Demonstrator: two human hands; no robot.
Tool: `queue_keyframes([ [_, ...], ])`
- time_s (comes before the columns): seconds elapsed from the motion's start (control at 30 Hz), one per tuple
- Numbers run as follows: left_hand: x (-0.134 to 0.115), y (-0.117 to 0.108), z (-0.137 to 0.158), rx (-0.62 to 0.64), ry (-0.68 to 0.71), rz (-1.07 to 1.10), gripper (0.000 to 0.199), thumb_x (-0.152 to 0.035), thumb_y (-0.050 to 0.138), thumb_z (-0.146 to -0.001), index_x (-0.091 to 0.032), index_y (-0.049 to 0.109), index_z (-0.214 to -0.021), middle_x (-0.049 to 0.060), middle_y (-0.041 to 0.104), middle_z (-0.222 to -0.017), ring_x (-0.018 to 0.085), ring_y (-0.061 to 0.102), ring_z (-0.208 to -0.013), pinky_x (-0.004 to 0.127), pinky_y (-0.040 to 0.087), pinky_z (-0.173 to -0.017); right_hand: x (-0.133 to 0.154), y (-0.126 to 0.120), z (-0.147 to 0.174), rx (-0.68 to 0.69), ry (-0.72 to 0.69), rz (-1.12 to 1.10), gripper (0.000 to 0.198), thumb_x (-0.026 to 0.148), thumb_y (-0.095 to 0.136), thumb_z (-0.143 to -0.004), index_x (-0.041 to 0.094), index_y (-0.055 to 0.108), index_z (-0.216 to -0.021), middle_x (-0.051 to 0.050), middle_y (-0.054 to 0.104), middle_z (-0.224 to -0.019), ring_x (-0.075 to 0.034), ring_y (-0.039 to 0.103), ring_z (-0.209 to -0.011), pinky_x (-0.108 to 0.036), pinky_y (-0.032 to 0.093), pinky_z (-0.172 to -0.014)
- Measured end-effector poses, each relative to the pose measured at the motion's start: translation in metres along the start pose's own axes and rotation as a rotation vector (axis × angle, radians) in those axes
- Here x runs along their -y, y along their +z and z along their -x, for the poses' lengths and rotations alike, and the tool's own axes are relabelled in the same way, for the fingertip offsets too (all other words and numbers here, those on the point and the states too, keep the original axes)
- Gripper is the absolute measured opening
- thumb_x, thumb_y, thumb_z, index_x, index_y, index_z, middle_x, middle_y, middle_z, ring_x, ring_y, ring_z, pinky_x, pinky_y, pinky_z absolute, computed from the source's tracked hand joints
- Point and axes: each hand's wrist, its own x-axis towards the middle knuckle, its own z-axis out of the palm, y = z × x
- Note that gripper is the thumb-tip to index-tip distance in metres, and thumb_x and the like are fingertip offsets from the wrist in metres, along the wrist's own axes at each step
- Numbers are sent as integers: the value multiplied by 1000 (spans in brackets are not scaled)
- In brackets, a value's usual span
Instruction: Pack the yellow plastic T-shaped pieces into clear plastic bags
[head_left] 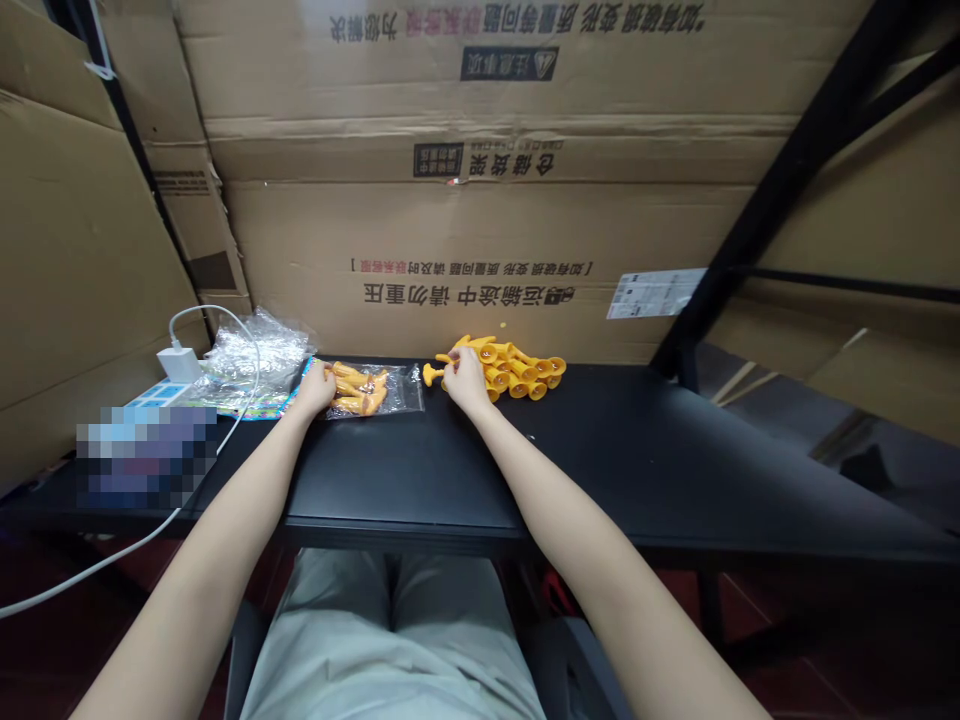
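Note:
At the left, my left hand (319, 387) is closed on the open-looking left end of a clear plastic bag (409, 388). Inside the bag lie several orange-yellow hollow plastic pieces (364, 400). My right hand (466, 380) has its fingers closed at the left side of a pile of similar yellow pieces (525, 372) with flared, hollow ends. One yellow plastic piece (432, 374) sticks out to the left from under its fingers. My palm and wrist hide part of the pile.
Crumpled clear bags (259, 350) lie on a colourful packet at the left. A white charger (178, 363) with a cable (225, 440) stands beside a blurred object (146, 455). Cardboard (465, 220) walls the black table (600, 480) at the back, with a black metal post (757, 200) at right.

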Motion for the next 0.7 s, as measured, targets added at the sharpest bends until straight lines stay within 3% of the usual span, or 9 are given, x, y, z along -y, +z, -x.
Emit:
queue_keyframes([
  [0.17,4,0,-2,0,33,-20,30,-16,35,-84,-15,57,-104,13,62,-115,24,57,-109,35,40,-97,-3,-4,9,268,-132,249,47,9,42,-77,14,51,-123,-14,49,-132,-27,39,-123,-43,35,-97],
  [0.27,3,0,-2,-3,37,-19,30,-17,35,-83,-15,58,-103,13,62,-115,24,57,-109,35,40,-98,3,-4,12,349,-146,416,50,8,44,-76,17,51,-125,-12,50,-133,-29,36,-125,-46,33,-95],
  [0.43,4,0,-2,-2,44,-27,31,-17,34,-84,-14,57,-104,14,62,-115,24,56,-110,36,40,-98,9,-4,12,342,-201,530,29,13,40,-83,16,62,-103,-15,57,-116,-29,43,-111,-43,35,-85],
  [0.53,5,1,-3,0,42,-21,31,-18,34,-84,-13,57,-105,14,61,-115,24,56,-110,35,40,-98,9,-9,12,303,-229,483,28,12,39,-85,17,62,-100,-14,56,-115,-27,45,-108,-40,35,-83],
  [0.7,4,0,-3,10,10,4,31,-17,35,-84,-15,57,-105,12,62,-115,23,57,-109,35,41,-97,18,-18,7,49,-206,235,28,12,43,-83,16,59,-105,-14,54,-116,-25,47,-109,-37,37,-88],
])
